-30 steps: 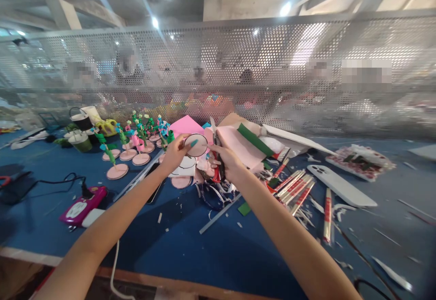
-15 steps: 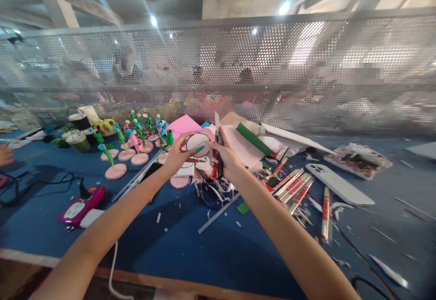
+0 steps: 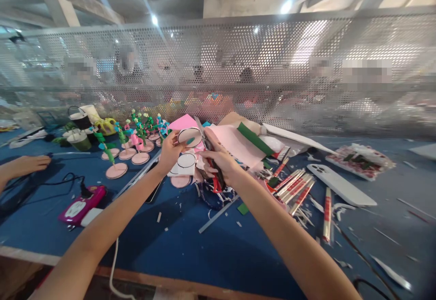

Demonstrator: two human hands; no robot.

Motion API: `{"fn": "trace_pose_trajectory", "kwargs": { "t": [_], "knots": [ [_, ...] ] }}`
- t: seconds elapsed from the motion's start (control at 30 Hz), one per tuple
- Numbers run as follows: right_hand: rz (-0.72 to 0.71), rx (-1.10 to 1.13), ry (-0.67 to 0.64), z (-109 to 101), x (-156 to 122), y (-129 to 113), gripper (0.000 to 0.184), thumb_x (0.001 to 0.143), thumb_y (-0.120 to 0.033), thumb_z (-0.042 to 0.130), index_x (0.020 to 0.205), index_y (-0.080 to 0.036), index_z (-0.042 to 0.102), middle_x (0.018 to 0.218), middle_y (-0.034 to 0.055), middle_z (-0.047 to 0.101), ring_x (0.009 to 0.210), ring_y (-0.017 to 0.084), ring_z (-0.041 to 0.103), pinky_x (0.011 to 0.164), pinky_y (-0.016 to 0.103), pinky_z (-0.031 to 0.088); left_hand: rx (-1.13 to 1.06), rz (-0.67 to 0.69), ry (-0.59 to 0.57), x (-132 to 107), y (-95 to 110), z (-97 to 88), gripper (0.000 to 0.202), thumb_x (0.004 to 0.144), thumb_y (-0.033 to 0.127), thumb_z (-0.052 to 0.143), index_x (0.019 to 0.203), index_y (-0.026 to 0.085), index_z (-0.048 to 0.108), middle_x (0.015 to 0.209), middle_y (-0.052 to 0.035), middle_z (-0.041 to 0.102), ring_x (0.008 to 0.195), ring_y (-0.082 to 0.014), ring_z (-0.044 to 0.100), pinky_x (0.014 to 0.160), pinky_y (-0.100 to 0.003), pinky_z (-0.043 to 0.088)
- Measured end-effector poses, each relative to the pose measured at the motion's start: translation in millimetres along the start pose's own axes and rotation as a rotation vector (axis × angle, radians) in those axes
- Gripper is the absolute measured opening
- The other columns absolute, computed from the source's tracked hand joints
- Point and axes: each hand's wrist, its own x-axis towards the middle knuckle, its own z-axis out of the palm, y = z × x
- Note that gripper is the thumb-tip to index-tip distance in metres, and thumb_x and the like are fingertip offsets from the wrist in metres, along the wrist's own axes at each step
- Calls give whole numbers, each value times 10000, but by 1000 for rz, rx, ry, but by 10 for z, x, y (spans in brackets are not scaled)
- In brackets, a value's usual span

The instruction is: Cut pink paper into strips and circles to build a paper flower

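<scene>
My left hand (image 3: 170, 151) is closed on a pink paper piece (image 3: 189, 137) with a black-outlined circle drawn on it, held above the blue table (image 3: 190, 250). My right hand (image 3: 220, 163) grips red-handled scissors (image 3: 211, 164), whose blades point up and left against the circle's right edge. Below the two hands lie a white sheet with another drawn circle (image 3: 185, 163), a pink disc (image 3: 180, 181) and a heap of paper trimmings (image 3: 214, 195).
Small paper flowers on pink discs (image 3: 127, 148) stand at the left, cups (image 3: 80, 130) behind them. A pink device with a cable (image 3: 83, 204), pink and green sheets (image 3: 245, 143), glue sticks (image 3: 294, 186) and a white phone (image 3: 340, 184) lie around. Another person's hand (image 3: 23, 166) rests far left. A perforated metal screen (image 3: 306, 73) closes the back.
The circle piece has moved a little left and up. The scissors have tilted from upright to lean left. Another person's hand has reached further in from the left edge.
</scene>
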Motion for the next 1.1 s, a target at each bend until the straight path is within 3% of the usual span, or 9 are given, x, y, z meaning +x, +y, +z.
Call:
{"fn": "trace_pose_trajectory", "kwargs": {
  "t": [0.2, 0.37, 0.57, 0.8, 1.1],
  "knots": [
    [68, -11, -32, -46, 1, -60, 819, 746, -99, 563, 1461, -329, 234, 403, -147, 357, 266, 34, 257, 306, 118, 201, 10, 28, -32, 13, -23, -29, 345, 606, 234, 688, 918, 171, 556, 819, -9, 638, 758, -166, 647, 651, -305, 591],
    [161, 40, -49, -84, 27, -88, 549, 784, -73, 499, 1306, -236, 446, 410, -129, 346, 267, 21, 198, 293, 116, 174, -7, 16, -37, 9, -50, -28, 360, 590, 220, 678, 924, 166, 558, 854, -20, 657, 786, -183, 656, 636, -309, 594],
    [205, 103, -39, -97, 49, -91, 422, 817, -62, 444, 1199, -233, 501, 412, -123, 312, 257, 24, 195, 291, 102, 150, -26, -11, -31, -22, -111, 8, 370, 591, 172, 665, 947, 170, 564, 834, -3, 646, 780, -165, 650, 636, -294, 594],
    [209, 74, -39, -133, 82, -97, 583, 800, -61, 484, 1324, -307, 412, 438, -136, 315, 262, 12, 206, 306, 88, 149, -6, -68, -39, -112, -55, 87, 346, 558, 150, 648, 896, 160, 577, 820, 3, 622, 757, -152, 631, 621, -283, 589],
    [156, -6, -21, -77, 11, -89, 759, 807, -51, 488, 1463, -347, 250, 437, -129, 348, 278, 21, 234, 322, 114, 215, 30, -28, -9, -76, -72, 25, 360, 596, 174, 646, 951, 160, 585, 847, -18, 649, 788, -183, 650, 673, -327, 589]
  ]
}}
